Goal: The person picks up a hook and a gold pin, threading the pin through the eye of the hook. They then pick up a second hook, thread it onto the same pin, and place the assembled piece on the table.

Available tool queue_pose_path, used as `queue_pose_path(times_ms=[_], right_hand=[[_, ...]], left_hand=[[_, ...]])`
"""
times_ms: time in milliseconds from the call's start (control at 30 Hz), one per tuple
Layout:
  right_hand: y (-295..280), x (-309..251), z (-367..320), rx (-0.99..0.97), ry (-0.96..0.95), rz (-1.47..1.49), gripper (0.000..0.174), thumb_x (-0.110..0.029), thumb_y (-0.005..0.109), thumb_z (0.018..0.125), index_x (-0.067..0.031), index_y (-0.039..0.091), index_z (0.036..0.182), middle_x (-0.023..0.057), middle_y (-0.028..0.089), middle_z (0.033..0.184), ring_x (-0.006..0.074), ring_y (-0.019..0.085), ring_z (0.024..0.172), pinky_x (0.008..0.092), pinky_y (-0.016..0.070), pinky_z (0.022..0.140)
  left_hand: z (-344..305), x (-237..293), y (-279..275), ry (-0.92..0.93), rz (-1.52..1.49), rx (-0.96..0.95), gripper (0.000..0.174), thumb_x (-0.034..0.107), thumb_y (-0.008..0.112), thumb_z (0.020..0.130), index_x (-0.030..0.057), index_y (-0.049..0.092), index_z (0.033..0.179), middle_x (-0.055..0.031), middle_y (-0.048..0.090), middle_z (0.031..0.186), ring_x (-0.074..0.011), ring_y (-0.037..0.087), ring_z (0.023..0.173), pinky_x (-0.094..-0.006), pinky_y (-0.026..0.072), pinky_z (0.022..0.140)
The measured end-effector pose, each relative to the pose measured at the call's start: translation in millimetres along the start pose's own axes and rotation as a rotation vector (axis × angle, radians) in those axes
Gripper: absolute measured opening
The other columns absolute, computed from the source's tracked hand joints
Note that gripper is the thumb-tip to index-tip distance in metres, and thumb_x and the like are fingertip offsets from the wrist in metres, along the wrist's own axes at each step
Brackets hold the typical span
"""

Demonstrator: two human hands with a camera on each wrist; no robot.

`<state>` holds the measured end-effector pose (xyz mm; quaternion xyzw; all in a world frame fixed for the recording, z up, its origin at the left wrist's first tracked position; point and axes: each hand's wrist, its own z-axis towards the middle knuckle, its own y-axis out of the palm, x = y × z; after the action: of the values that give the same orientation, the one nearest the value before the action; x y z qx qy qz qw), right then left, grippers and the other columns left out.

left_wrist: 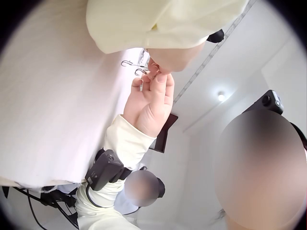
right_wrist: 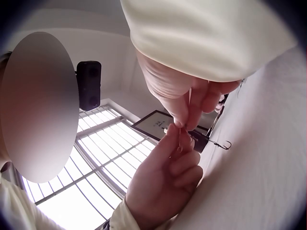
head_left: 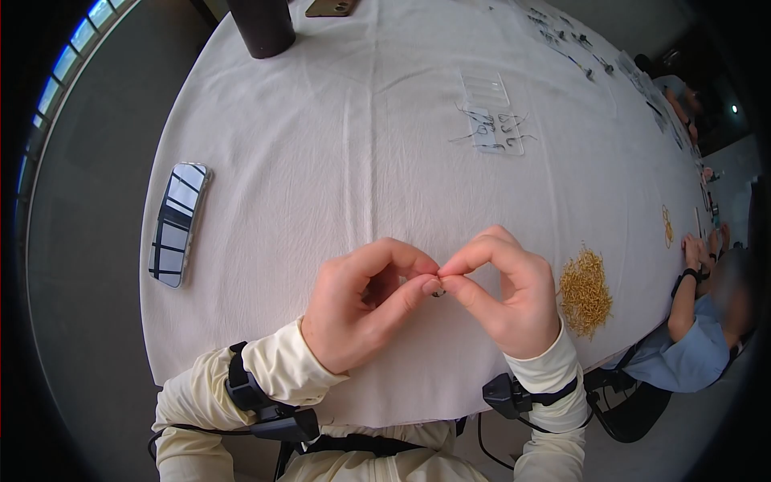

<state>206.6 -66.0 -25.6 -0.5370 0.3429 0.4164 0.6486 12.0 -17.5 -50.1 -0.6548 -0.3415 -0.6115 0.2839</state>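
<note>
Both hands meet above the white cloth in the head view, fingertips touching. The left hand pinches a small dark metal piece between thumb and forefinger; the right hand pinches at the same spot from the other side. In the right wrist view a thin wire-like piece with a small ring hangs at the fingertips of the left hand, below the right hand. Hooks show beside the fingers in the left wrist view. What the right fingertips pinch is mostly hidden.
A clear plastic box with several hooks lies ahead of the hands. A pile of small golden pieces is right of the right hand. A phone lies at left, a dark cup at the back. Another person sits at right.
</note>
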Motion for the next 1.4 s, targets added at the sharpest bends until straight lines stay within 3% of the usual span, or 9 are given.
queue_pose_path(times_ms=[33,100,233,433,700,1033,1200,1333,1400], right_hand=[[-1,-1,1,-0.011,-0.02,-0.044,0.01,0.0,0.074,0.079,-0.0044,0.07,0.086,0.0026,0.07,0.08,0.0177,0.061,0.078,0.0303,0.0489,0.074],[-2,-2,1,-0.021,-0.04,-0.088,0.011,0.0,0.075,0.077,-0.0049,0.07,0.086,0.0024,0.07,0.08,0.0182,0.061,0.078,0.0305,0.0486,0.074],[-3,-1,0,-0.027,-0.094,-0.151,0.014,0.0,0.076,0.076,-0.006,0.068,0.085,0.0021,0.07,0.08,0.018,0.063,0.078,0.0306,0.0477,0.077],[3,5,-4,0.008,0.007,0.0,0.026,0.0,0.078,0.078,-0.006,0.058,0.093,0.0038,0.066,0.081,0.0182,0.066,0.077,0.0309,0.048,0.08],[0,7,-6,0.007,-0.038,-0.02,0.031,0.001,0.078,0.079,-0.0051,0.053,0.097,0.0051,0.066,0.083,0.0187,0.07,0.08,0.0301,0.0508,0.078],[-3,5,-4,-0.087,0.035,0.182,0.034,-0.003,0.081,0.08,-0.0046,0.05,0.096,0.0055,0.067,0.083,0.0135,0.069,0.081,0.0282,0.053,0.077],[-3,8,-2,-0.105,0.007,0.195,0.034,-0.003,0.08,0.08,-0.0044,0.05,0.097,0.0054,0.067,0.083,0.0119,0.067,0.082,0.0274,0.0524,0.077],[0,7,-1,-0.066,0.016,0.131,0.031,-0.003,0.08,0.08,-0.0045,0.052,0.095,0.0049,0.065,0.081,0.0133,0.067,0.081,0.0283,0.0523,0.077],[0,8,1,-0.041,0.01,0.096,0.03,-0.003,0.079,0.08,-0.0045,0.053,0.094,0.0049,0.065,0.081,0.0147,0.067,0.079,0.029,0.0522,0.076]], left_hand=[[0,-2,1,-0.001,0.0,-0.001,0.011,0.004,0.063,0.096,-0.0042,0.06,0.103,-0.0089,0.068,0.096,-0.0116,0.064,0.09,-0.0243,0.0507,0.078],[2,-6,2,0.148,0.072,0.073,0.008,0.007,0.067,0.092,-0.0002,0.067,0.094,-0.0014,0.066,0.074,-0.0022,0.051,0.057,-0.0205,0.0398,0.051],[0,9,-2,0.096,0.222,0.021,0.006,0.004,0.066,0.094,-0.0019,0.064,0.093,-0.0036,0.069,0.081,-0.0042,0.06,0.07,-0.0189,0.0456,0.061],[-1,9,-1,0.101,0.218,0.016,0.005,0.004,0.062,0.094,-0.0016,0.063,0.094,-0.0014,0.068,0.079,-0.0018,0.05,0.062,-0.0185,0.0389,0.055],[2,10,-9,-0.095,-0.1,-0.168,0.011,0.006,0.065,0.095,-0.0006,0.061,0.102,-0.0043,0.064,0.1,-0.0072,0.058,0.087,-0.023,0.0479,0.081],[11,8,-22,-0.141,-0.36,-0.321,0.006,0.006,0.067,0.094,0.0014,0.064,0.098,-0.0017,0.064,0.095,-0.0077,0.058,0.087,-0.0238,0.0476,0.078],[9,8,-13,-0.065,-0.217,-0.226,0.008,0.01,0.062,0.097,0.0024,0.063,0.1,0.004,0.061,0.087,-0.0023,0.053,0.079,-0.0199,0.0435,0.071],[9,7,-12,-0.038,-0.052,-0.182,0.007,0.008,0.061,0.095,0.0021,0.062,0.098,0.0039,0.059,0.08,-0.0021,0.049,0.069,-0.0213,0.0408,0.062],[10,11,-9,0.037,0.196,-0.054,0.006,0.006,0.061,0.092,0.0013,0.061,0.096,0.0002,0.059,0.075,-0.0042,0.047,0.06,-0.0238,0.038,0.054]])
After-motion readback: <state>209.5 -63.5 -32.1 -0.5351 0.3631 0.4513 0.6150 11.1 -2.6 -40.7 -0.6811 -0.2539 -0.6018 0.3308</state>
